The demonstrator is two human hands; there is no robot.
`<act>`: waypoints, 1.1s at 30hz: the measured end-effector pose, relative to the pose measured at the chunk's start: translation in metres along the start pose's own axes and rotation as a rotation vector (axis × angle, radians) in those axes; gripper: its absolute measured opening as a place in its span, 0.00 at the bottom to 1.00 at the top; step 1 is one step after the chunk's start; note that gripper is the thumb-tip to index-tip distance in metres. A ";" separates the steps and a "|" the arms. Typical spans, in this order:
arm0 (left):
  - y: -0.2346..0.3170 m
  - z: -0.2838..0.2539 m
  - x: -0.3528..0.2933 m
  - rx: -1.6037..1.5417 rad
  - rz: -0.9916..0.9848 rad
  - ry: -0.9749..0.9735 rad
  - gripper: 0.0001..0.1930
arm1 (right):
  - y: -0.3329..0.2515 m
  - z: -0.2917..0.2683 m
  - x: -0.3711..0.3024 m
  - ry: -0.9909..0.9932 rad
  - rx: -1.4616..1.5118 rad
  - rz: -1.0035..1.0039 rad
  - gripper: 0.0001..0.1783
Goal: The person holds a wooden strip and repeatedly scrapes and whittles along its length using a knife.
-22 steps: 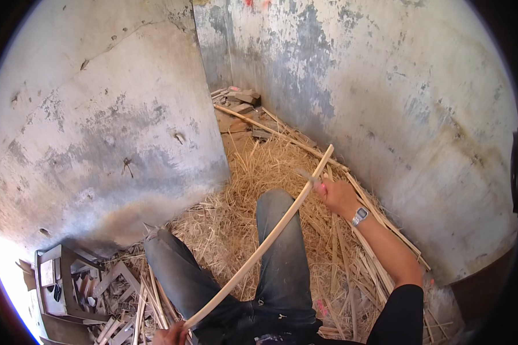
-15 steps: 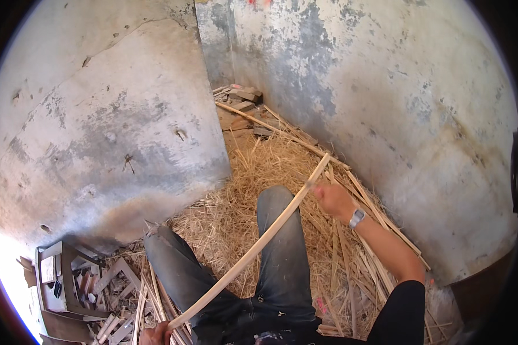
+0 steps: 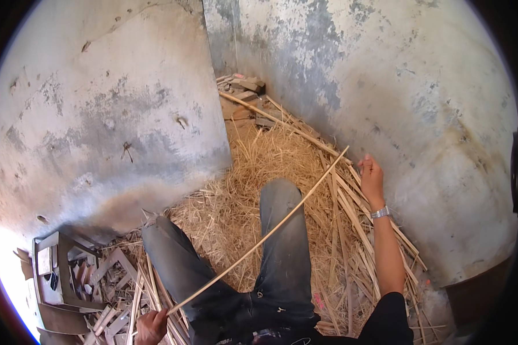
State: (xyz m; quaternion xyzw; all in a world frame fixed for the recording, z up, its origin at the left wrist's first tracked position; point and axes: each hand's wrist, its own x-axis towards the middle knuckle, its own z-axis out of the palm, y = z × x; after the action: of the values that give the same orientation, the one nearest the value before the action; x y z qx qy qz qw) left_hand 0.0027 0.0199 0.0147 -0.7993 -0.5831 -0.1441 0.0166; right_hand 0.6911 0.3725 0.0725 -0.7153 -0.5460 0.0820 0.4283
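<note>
A long, thin, pale strip [image 3: 265,236], which looks like split bamboo or wood, runs slantwise over my thighs. Its near end sits in my left hand [image 3: 151,328], closed round it at the lower left. The far end rises past my right knee, over the shavings. My right hand [image 3: 371,172], a watch [image 3: 380,213] on its wrist, is held up to the right of that far end and apart from it. Its fingers are curled together, and whatever they may hold is hidden.
Curly shavings [image 3: 270,155] cover the floor around my legs. Long strips [image 3: 357,215] lie along the right wall [image 3: 426,144]. A left wall panel [image 3: 109,126] stands close. A wooden frame [image 3: 66,276] and scraps lie lower left; broken pieces [image 3: 244,86] are heaped in the far corner.
My right hand has moved right and up, away from the strip. The strip has turned from its broad face to a thin edge and looks straighter. My left hand still grips its near end.
</note>
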 end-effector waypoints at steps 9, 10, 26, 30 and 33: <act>-0.019 0.010 0.006 0.044 0.088 0.037 0.26 | -0.026 0.025 0.003 0.129 0.028 -0.211 0.23; -0.018 0.010 0.007 0.031 0.089 0.045 0.25 | -0.025 0.031 0.004 0.130 0.027 -0.212 0.23; -0.020 0.054 -0.018 0.009 0.036 0.014 0.19 | -0.066 0.084 -0.075 0.024 0.285 -0.508 0.21; -0.011 0.052 -0.011 -0.042 0.009 0.009 0.20 | -0.077 0.067 -0.084 -0.177 0.247 -0.303 0.23; 0.021 0.042 0.023 -0.124 -0.003 0.034 0.19 | -0.098 0.067 -0.116 -0.457 0.362 -0.551 0.24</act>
State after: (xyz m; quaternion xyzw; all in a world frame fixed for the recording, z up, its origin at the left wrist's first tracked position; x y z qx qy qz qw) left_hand 0.0373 0.0432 -0.0170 -0.7954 -0.5739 -0.1937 -0.0233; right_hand 0.5368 0.3122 0.0588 -0.4186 -0.7752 0.2158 0.4211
